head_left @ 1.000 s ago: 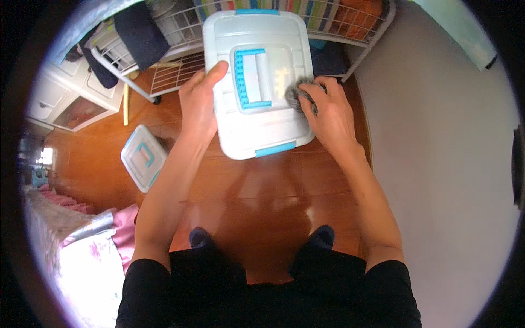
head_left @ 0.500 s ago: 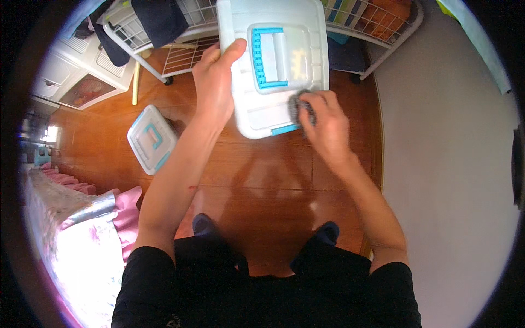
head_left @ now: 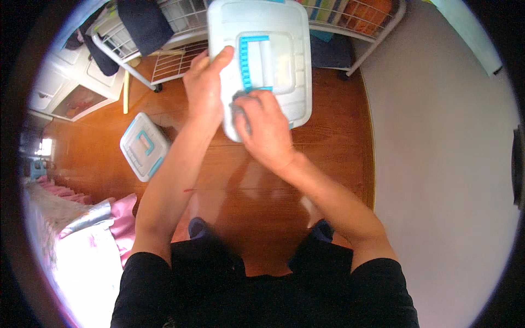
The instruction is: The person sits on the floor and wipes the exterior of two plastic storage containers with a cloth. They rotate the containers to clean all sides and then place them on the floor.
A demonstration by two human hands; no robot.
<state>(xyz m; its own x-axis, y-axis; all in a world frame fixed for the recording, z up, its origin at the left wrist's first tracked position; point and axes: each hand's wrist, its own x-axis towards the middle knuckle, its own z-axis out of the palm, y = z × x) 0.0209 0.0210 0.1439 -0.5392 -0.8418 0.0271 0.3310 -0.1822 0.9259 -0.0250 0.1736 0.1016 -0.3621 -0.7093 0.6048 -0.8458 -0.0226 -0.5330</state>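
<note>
A white plastic storage box [head_left: 295, 98] with a blue carry handle [head_left: 245, 64] is held up in front of me, its lid side facing me. My left hand [head_left: 205, 87] grips its left edge, thumb on the lid and fingers behind, out of sight. Pressed to the lid just below the handle is a crumpled dark grey cloth [head_left: 239, 104], mostly covered by my right hand [head_left: 266, 128], whose fingers are closed on it. A smaller white box [head_left: 143, 146] with a blue handle rests on the floor to the left.
A white wire rack on wheels [head_left: 180, 63] stands beyond the box, with dark clothing [head_left: 143, 24] hung over it. White cabinets [head_left: 82, 90] are at the far left. A bed with pink frills [head_left: 123, 218] lies at the lower left, and a grey wall [head_left: 432, 164] runs along the right.
My right hand has slid the cloth leftward across the lid, from its lower right to below the handle. The held box has shifted slightly left in view.
</note>
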